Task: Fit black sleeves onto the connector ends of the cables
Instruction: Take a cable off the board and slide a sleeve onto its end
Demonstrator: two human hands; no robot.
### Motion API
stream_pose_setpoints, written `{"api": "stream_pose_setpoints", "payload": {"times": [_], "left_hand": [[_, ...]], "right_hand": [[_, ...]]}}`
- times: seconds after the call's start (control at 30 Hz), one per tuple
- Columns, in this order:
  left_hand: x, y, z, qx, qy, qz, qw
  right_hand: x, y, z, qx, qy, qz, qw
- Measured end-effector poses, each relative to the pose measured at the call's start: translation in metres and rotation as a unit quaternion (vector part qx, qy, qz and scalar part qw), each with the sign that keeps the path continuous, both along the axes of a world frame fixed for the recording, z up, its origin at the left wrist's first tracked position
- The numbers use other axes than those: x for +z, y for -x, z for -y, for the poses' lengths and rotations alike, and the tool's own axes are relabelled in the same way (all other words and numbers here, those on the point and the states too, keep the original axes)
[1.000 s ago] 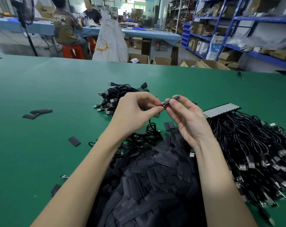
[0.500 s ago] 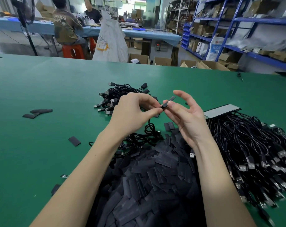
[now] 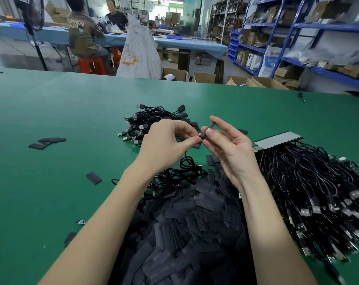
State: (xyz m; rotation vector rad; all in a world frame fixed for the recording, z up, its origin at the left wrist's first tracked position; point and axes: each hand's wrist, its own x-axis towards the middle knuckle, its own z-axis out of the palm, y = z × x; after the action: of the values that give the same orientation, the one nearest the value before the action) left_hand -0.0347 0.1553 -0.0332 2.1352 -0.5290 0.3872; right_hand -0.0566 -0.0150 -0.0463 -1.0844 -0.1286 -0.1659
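My left hand (image 3: 166, 142) pinches the connector end of a black cable (image 3: 186, 163) whose cord loops down to the table. My right hand (image 3: 230, 149) pinches a black sleeve (image 3: 207, 130) between thumb and forefinger, its other fingers spread, and the sleeve's near end meets the connector at my left fingertips. A big heap of loose black sleeves (image 3: 186, 229) lies right in front of me. Behind my hands sits a small pile of cables (image 3: 152, 122), some ends sleeved. A large bundle of bare-plug cables (image 3: 318, 194) lies to the right.
Stray sleeves (image 3: 48, 141) and a single one (image 3: 94, 177) lie on the green table (image 3: 51, 112) at left. A grey card strip (image 3: 277, 139) tops the right bundle. Beyond the far edge are cardboard boxes (image 3: 175, 74), a white sack, seated people and blue shelving.
My right hand's fingers opened out from a curled grip, leaving thumb and forefinger on the sleeve. The sleeve tilted more upright and stays against the connector. My left hand barely shifted.
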Motion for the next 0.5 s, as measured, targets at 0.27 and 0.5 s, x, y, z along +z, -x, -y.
{"api": "stream_pose_setpoints", "payload": {"times": [0.27, 0.5], "left_hand": [[-0.0016, -0.0002, -0.0031, 0.019, -0.044, 0.009, 0.999], [-0.0042, 0.0010, -0.0032, 0.046, -0.086, 0.013, 0.995]], "right_hand": [[0.0004, -0.0015, 0.0000, -0.012, 0.008, 0.002, 1.000], [0.0001, -0.0047, 0.0032, -0.043, -0.006, 0.012, 0.999]]}}
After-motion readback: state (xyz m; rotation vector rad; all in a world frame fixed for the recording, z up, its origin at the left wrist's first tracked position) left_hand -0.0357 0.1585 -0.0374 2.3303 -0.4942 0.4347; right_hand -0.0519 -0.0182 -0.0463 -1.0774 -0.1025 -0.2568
